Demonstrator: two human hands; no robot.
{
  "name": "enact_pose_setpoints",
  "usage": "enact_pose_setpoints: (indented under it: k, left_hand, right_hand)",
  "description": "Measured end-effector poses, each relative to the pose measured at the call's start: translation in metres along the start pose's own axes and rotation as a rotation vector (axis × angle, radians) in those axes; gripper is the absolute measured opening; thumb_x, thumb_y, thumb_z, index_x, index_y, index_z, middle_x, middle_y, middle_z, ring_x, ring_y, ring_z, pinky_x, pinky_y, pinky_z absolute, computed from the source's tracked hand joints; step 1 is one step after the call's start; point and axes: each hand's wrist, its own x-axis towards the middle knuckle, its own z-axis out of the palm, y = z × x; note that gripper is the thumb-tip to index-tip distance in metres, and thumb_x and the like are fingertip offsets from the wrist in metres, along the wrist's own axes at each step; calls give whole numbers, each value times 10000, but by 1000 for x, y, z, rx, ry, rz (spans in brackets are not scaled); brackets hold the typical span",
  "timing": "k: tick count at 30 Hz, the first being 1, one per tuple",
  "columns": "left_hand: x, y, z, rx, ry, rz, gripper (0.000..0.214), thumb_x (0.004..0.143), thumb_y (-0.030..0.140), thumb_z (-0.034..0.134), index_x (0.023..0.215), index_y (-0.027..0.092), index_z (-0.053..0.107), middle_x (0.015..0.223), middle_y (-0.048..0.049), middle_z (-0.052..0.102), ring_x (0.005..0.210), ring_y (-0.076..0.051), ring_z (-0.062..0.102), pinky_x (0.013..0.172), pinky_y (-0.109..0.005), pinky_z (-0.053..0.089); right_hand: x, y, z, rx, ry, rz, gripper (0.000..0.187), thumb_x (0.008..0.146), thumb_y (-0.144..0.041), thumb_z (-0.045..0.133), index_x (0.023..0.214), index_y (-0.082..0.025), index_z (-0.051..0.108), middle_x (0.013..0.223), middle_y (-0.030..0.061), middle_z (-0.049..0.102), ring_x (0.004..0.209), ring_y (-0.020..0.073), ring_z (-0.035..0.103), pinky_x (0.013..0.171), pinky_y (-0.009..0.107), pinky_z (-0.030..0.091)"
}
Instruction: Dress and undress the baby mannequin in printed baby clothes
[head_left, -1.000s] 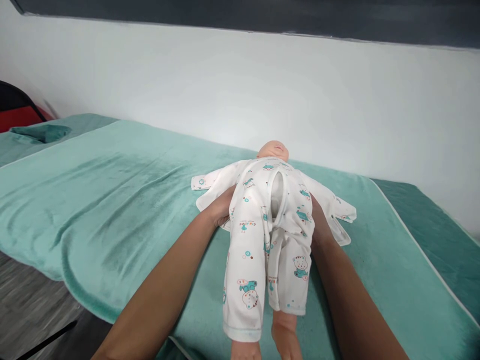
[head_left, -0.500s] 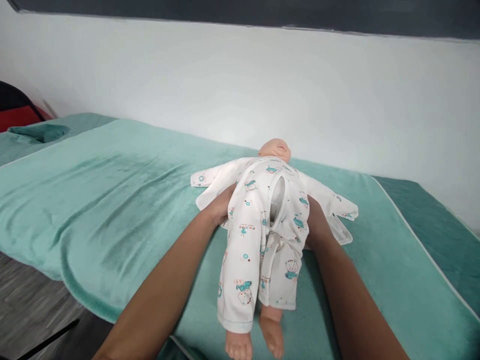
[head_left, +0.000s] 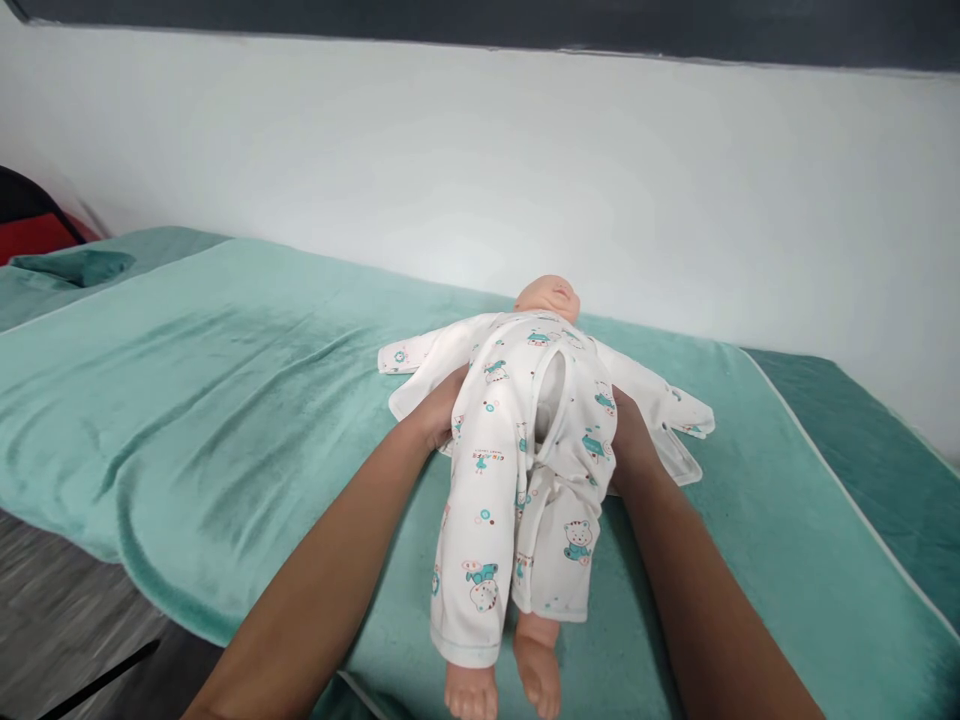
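Note:
A baby doll (head_left: 550, 294) lies on its back, head toward the wall and bare feet toward me. It wears a white printed top (head_left: 649, 385) with both sleeves spread out, and matching split-crotch trousers (head_left: 484, 480) that reach up over its torso. My left hand (head_left: 448, 408) is at the doll's side by the trousers' waist, its fingers hidden under the cloth and body. On the other side my right hand (head_left: 627, 430) sits against the hip, its fingers likewise hidden behind the trousers. Whether either hand grips the cloth cannot be seen.
A green plush blanket (head_left: 225, 400) covers the table, with folds at the left. Behind it stands a white wall (head_left: 375, 160) with a dark board (head_left: 480, 25) above. Something red and black (head_left: 34, 225) is at the far left. Grey floor (head_left: 52, 590) shows at the lower left.
The whole view has shifted very slightly. Both hands stay at the doll's sides, and the doll and its clothes look the same.

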Motion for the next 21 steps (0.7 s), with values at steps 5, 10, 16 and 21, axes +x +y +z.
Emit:
enact_pose_setpoints:
  k: [5,10,16,21]
  left_hand:
    - [0,0,0,-40,-13,4,360,788,323,710,1117,175,702,1012,-79,772,998,-276,688,893,-403,561]
    - [-3,4,3,-60,10,6,300,788,306,682,1055,174,721,1033,-73,771,998,-268,693,926,-407,548]
    - [-5,6,6,-34,25,31,296,788,333,677,1039,185,732,986,-64,775,974,-274,695,900,-407,549]
    - [-9,8,7,10,46,52,319,810,349,672,1072,177,726,1066,-72,763,961,-261,682,892,-400,533]
  right_hand:
    - [-2,-9,1,17,-1,-1,209,663,-270,662,851,-199,722,1035,87,767,1018,327,638,841,424,553]
    - [-5,-10,-3,-42,-54,-51,344,706,-285,655,1017,-152,719,1104,135,742,1089,325,616,887,424,525]
    - [-4,-8,-4,-172,-25,-7,270,729,-306,597,896,-138,726,1019,133,757,1022,332,614,793,401,513]
    - [-3,-8,-2,-136,24,-23,269,703,-306,625,896,-140,709,999,133,752,997,315,615,797,391,509]
